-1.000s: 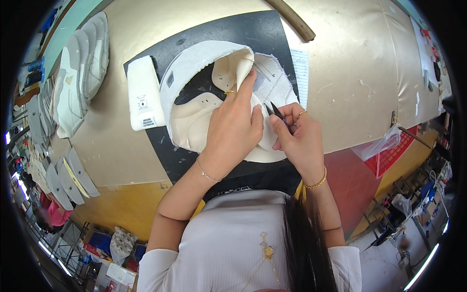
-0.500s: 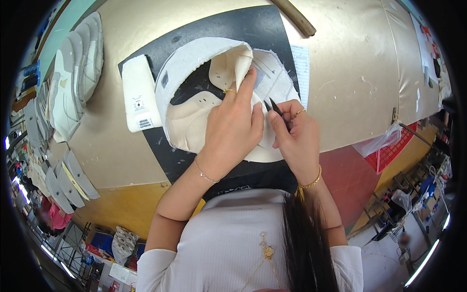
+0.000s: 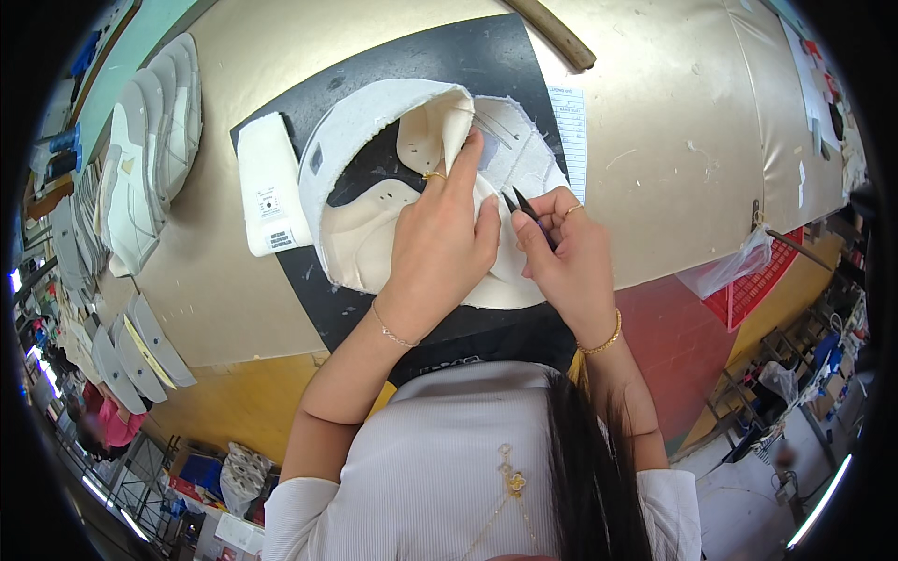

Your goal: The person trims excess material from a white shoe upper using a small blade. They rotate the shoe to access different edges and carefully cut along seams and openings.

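An off-white padded fabric piece (image 3: 360, 101), which looks like a shoe upper turned to its lining, lies curved into a loop on a black mat (image 3: 393, 58). My left hand (image 3: 438, 238) rests over its middle, the fingers closed on a raised fold of the fabric. In my right hand (image 3: 571, 266) is a pair of thread snips (image 3: 526, 208) with dark pointed blades. Their tips are slightly parted and lie by the fabric, just right of my left thumb. What lies under my left palm is hidden.
A white strip with a printed label (image 3: 269, 182) lies left of the fabric. Stacked grey-white shoe parts (image 3: 154, 140) and grey curved pieces (image 3: 131, 351) are at the left. A curved rod (image 3: 557, 35) and a printed sheet (image 3: 569, 140) lie beyond and right. A plastic bag (image 3: 739, 265) hangs at the table's right edge.
The whole view has shifted slightly. Both hands keep nearly the same pose, with the fold and the snips still held.
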Available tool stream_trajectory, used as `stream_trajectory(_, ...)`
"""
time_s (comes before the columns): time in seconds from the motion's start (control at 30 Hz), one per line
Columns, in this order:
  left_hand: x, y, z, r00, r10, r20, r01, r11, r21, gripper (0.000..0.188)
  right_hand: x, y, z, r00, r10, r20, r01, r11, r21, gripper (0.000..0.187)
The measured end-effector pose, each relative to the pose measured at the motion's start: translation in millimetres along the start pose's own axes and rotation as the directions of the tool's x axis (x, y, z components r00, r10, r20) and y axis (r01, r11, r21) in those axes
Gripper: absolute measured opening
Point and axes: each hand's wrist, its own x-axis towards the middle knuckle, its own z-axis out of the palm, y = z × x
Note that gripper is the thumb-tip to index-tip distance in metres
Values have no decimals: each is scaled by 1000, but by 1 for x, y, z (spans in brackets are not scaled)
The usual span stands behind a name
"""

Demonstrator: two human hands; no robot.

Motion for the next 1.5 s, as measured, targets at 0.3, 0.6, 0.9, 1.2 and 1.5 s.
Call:
stream_trajectory(0.3,0,3,0,995,-95,9,95,994,-54,59,3,-9,-1,997,76,-6,-76,997,-16,14)
stream_trajectory(0.6,1,2,4,999,-5,-40,6,1000,16,61,3,-9,-2,998,63,8,-63,998,-14,14)
stream_trajectory(0.9,0,5,1,994,-104,23,105,994,-28,55,3,-13,-2,996,88,-5,-88,994,-71,13)
stream_trajectory(1.2,1,1,6,999,-28,-19,28,999,33,55,-3,-7,12,988,41,-149,-39,999,18,14)
stream_trajectory(1.5,2,6,2,995,-101,16,100,995,27,55,2,-19,-3,998,65,4,-64,992,-104,13)
